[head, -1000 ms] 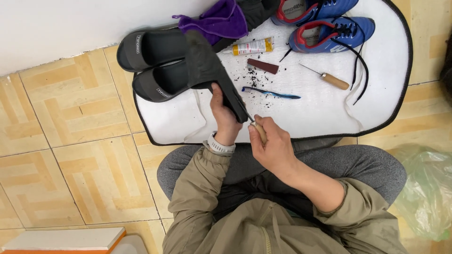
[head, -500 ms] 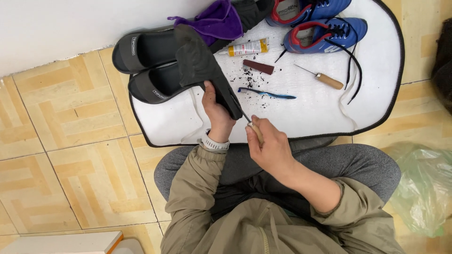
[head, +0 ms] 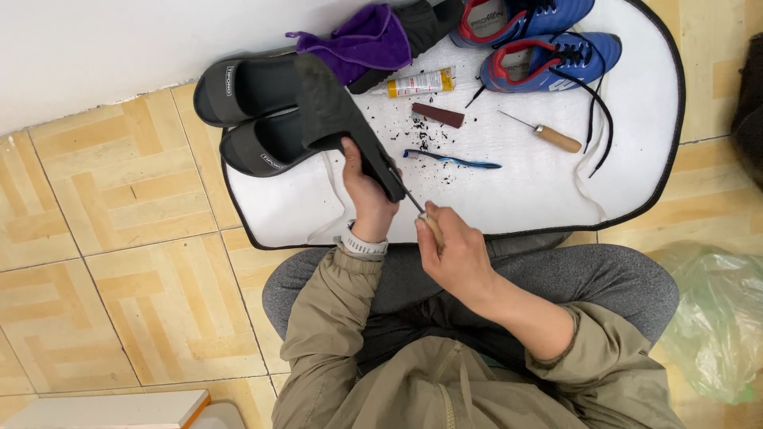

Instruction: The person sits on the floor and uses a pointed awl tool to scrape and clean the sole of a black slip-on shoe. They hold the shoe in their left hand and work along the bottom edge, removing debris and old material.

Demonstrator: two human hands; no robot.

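You have one package on the white mat (head: pixel 636 159): a small glue tube (head: pixel 417 83), lying on its side near the mat's far edge, between the purple cloth (head: pixel 362 40) and the blue shoes (head: pixel 548 56). Its body is yellowish-white with an orange band and dark print, and its pale nozzle points toward the cloth. Each of the two black slides (head: pixel 254 119) at the mat's left end carries a small white printed label on its strap. The nearer blue shoe shows a pale label patch on its red-edged insole. You have no signs or screens in view.
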